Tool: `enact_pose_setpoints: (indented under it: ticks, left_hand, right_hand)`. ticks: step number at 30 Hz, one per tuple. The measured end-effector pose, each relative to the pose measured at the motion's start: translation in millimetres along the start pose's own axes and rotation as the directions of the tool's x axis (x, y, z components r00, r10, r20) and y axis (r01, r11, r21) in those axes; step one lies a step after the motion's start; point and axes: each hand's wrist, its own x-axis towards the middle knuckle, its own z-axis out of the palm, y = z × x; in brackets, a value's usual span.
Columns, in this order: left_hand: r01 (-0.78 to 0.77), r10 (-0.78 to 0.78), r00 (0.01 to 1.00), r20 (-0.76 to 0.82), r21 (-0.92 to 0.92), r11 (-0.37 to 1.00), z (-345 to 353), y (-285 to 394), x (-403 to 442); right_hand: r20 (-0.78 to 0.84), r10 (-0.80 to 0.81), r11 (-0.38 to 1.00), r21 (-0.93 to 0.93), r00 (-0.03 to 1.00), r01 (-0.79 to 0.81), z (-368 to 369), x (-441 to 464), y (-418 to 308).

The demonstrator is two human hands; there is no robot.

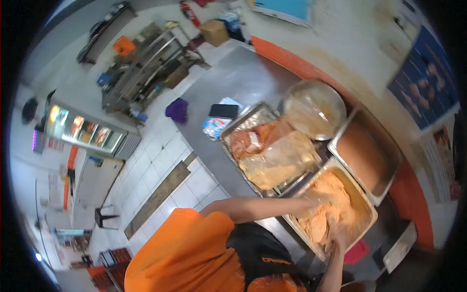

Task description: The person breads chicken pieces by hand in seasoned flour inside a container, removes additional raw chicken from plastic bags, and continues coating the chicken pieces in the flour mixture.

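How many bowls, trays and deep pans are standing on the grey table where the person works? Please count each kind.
Round metal bowl: 1
Rectangular tray with plastic bags in it: 1
Deep rectangular pans: 2
Total: 4

The left hand (307, 203) and right hand (338, 237) are blurred, their fingers partly hidden by the orange powdery mix (332, 184); whether anything is gripped cannot be told. The right forearm (332, 273) is cut off by the bottom edge, the light-blue board (282, 7) by the top. The display fridge's (127, 145) contents are blurred, and the apron's (253, 243) lettering cannot be read.
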Motion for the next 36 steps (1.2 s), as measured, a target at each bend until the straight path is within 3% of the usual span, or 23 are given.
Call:
enact_pose_setpoints:
  ticks: [3, 4, 6, 7, 9, 11, 12, 13, 14, 15, 17, 19, 20, 22, 24, 26, 28, 29, 30, 32, 34, 35, 36]
  left_hand:
    - [0.085, -0.086, 0.996, -0.011, -0.066, 0.994, 6.1, -4.2, 6.3]
    - [0.120, -0.122, 0.992, -0.023, -0.071, 0.990, 10.2, -2.6, 8.7]
    - [0.190, -0.195, 0.980, -0.039, -0.097, 0.977, 15.4, -5.0, 15.2]
    - [0.202, -0.208, 0.977, -0.038, -0.123, 0.972, 16.0, -3.7, 18.5]
    - [0.209, -0.204, 0.978, 0.047, -0.278, 0.938, 12.6, -22.1, 35.7]
    - [0.346, -0.332, 0.937, 0.106, -0.399, 0.849, 9.4, -19.5, 28.6]
    - [0.407, -0.391, 0.910, 0.134, -0.458, 0.790, 7.9, -16.1, 22.5]
    - [0.161, -0.133, 0.984, 0.120, -0.270, 0.949, 6.0, -12.4, 11.6]
    - [-0.130, 0.140, 0.977, 0.161, -0.075, 0.989, 5.3, -13.5, -6.1]
    - [-0.122, 0.132, 0.977, 0.165, -0.072, 0.990, -4.3, -28.0, 1.2]
    - [-0.106, 0.116, 0.978, 0.173, -0.068, 0.992, -23.1, -56.9, 14.9]
    - [0.341, -0.353, 0.936, 0.005, -0.272, 0.900, -5.5, 10.7, -6.0]
    - [0.303, -0.312, 0.950, 0.026, -0.324, 0.896, -5.3, 6.3, 6.4]
    - [0.217, -0.212, 0.975, 0.059, -0.425, 0.879, -11.1, -16.3, 54.2]
    - [0.171, -0.192, 0.981, -0.016, -0.384, 0.907, -0.7, -1.1, 64.0]
    - [0.184, -0.221, 0.957, -0.190, -0.196, 0.963, 32.2, 39.2, 42.2]
    - [0.192, -0.218, 0.975, -0.048, -0.319, 0.928, 22.8, 23.2, 69.4]
    - [0.204, -0.210, 0.977, 0.025, -0.377, 0.904, 25.5, 27.0, 71.2]
    - [0.225, -0.231, 0.973, 0.009, -0.282, 0.933, 26.7, 26.6, 68.4]
    - [0.243, -0.247, 0.969, -0.032, -0.095, 0.965, 32.4, 36.1, 65.9]
    - [0.222, -0.231, 0.966, -0.120, -0.083, 0.971, 21.9, 30.6, 65.4]
    - [0.212, -0.223, 0.961, -0.163, -0.080, 0.974, 13.5, 23.7, 65.5]
    - [0.102, -0.091, 0.987, -0.135, 0.074, 0.992, -5.5, 7.3, 63.0]
  right_hand:
    - [0.377, -0.131, 0.920, 0.391, 0.917, -0.029, 28.3, 48.7, 36.7]
    - [0.206, -0.082, 0.938, 0.346, 0.975, 0.006, 39.2, 48.5, 26.9]
    - [0.229, 0.043, 0.980, 0.177, 0.972, -0.085, 47.7, 55.4, 38.8]
    - [0.198, -0.098, 0.987, -0.108, 0.975, 0.121, 53.5, 61.5, 47.6]
    - [0.160, -0.198, 0.907, -0.344, 0.967, 0.242, 52.7, 37.5, 41.1]
    - [-0.001, -0.161, 0.956, -0.250, 0.987, 0.156, 16.6, -4.9, -10.5]
    - [0.007, -0.174, 0.956, -0.238, 0.985, 0.171, 3.1, -19.1, -21.8]
    - [0.011, -0.195, 0.955, -0.227, 0.981, 0.192, -10.2, -29.7, -31.5]
    - [-0.027, -0.191, 0.969, -0.162, 0.981, 0.184, -18.1, -29.6, -28.6]
    - [-0.065, -0.187, 0.979, -0.096, 0.980, 0.180, -26.0, -29.4, -25.7]
    - [-0.098, -0.080, 0.980, 0.176, 0.992, 0.097, -42.8, -0.8, 4.2]
    - [-0.014, 0.070, 0.942, 0.329, 0.997, -0.062, -48.7, 36.6, 36.8]
    - [0.030, 0.155, 0.929, 0.335, 0.987, -0.156, -45.3, 54.3, 49.4]
    - [-0.157, 0.312, 0.950, 0.068, 0.937, -0.305, -31.5, 78.7, 35.0]
    - [-0.005, 0.355, 0.933, 0.071, 0.935, -0.354, -24.8, 98.3, 29.8]
    - [0.082, 0.051, 0.989, 0.137, 0.995, -0.062, -16.3, 100.7, 35.3]
    - [0.274, 0.354, 0.768, 0.461, 0.894, -0.445, -36.2, 70.2, -16.1]
    - [0.342, 0.346, 0.712, 0.511, 0.874, -0.482, -34.2, 71.4, -15.8]
    - [0.409, 0.336, 0.652, 0.550, 0.849, -0.523, -32.4, 72.5, -15.7]
    - [0.420, 0.076, 0.802, 0.513, 0.904, -0.305, -5.2, 119.1, 29.5]
    - [0.382, 0.017, 0.810, 0.536, 0.924, -0.237, -6.4, 98.3, 17.0]
    - [0.410, 0.055, 0.931, 0.310, 0.910, -0.196, -34.2, 73.7, -19.7]
    - [0.437, 0.092, 0.991, 0.046, 0.894, -0.125, -61.9, 49.2, -56.2]
